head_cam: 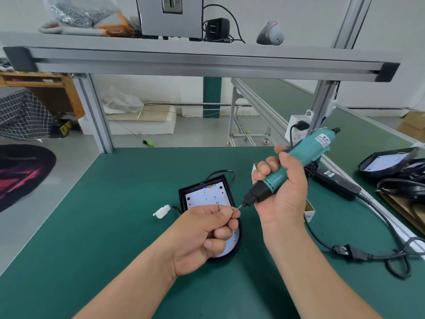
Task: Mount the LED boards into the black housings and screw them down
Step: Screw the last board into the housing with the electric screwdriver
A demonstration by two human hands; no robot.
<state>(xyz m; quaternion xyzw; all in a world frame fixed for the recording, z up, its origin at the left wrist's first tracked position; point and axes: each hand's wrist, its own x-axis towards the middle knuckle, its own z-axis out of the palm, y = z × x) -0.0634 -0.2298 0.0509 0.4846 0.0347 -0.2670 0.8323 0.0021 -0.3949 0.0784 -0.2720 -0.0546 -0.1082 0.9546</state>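
Observation:
A black housing [184, 199] lies on the green mat in front of me, with a white LED board [208, 195] seated inside it. My left hand [204, 233] hovers over the housing's near half and pinches a small screw [235, 210] between thumb and forefinger. My right hand [281, 192] grips a teal electric screwdriver [305, 155], tilted so its bit tip [241, 205] meets the screw. The housing's black lead ends in a white connector [162, 211] to the left.
A small cardboard box [308, 211] sits behind my right hand. The screwdriver's power brick [335, 183] and cable [358, 254] trail across the right side of the mat. More black housings and cables [391, 164] lie at far right. An aluminium shelf frame [195, 63] runs overhead.

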